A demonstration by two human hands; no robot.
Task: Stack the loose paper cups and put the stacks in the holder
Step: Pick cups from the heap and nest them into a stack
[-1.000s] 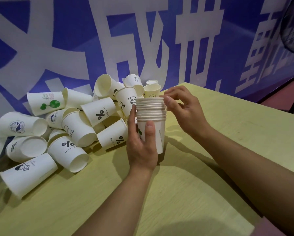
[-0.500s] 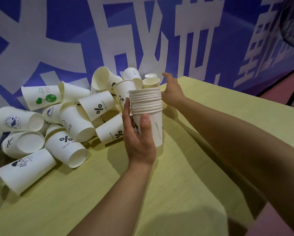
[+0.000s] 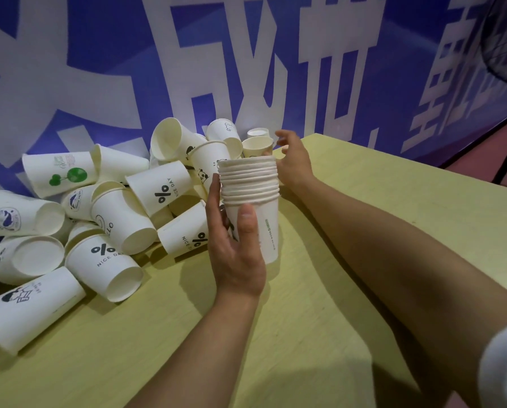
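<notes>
- The stack of nested paper cups (image 3: 250, 198) stands upright above the yellow table (image 3: 393, 207), rims up, long axis near vertical, leaning slightly left at the top.
- The left hand (image 3: 234, 245) holds it, thumb on the front wall and fingers round the far side.
- The right hand (image 3: 292, 160), fingers loosely spread and holding nothing, reaches past the stack toward a small cream cup (image 3: 256, 146).
- One stack is begun; the pile of loose cups (image 3: 122, 207), mostly lying on their sides, remains, and no holder is in view.
</notes>
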